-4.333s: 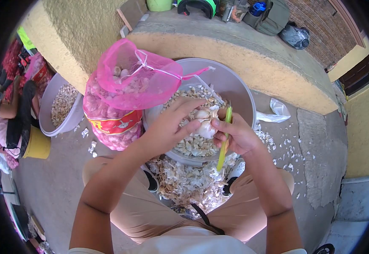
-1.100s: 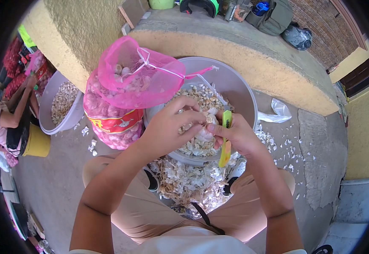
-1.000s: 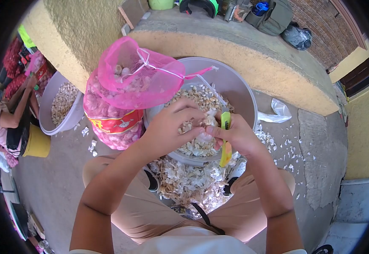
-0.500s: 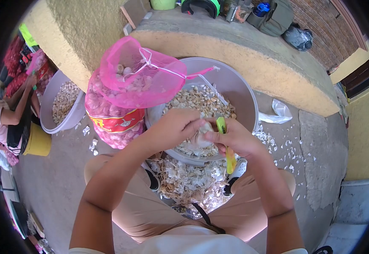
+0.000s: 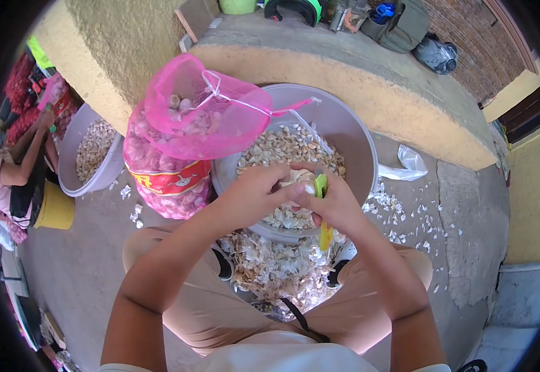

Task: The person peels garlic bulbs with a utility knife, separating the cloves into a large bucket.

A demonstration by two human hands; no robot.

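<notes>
My left hand is closed on a garlic bulb, its thumb pressed toward the right hand. My right hand grips a green and yellow utility knife, tip up, and its fingers also touch the bulb. Both hands meet over the near side of a large grey tub. Inside the tub lie many peeled garlic cloves. Beside it on the left stands a pink mesh sack of garlic bulbs, its loose top draped over the tub's rim. The fingers partly hide the bulb.
Garlic skins are heaped between my feet, and scraps litter the floor to the right. A clear plastic bag lies by the tub. At left, another person sits near a second tub and a yellow bucket.
Both hands have shifted slightly, the right one a little to the left with the knife. The left thumb now reaches across the bulb toward the knife.
</notes>
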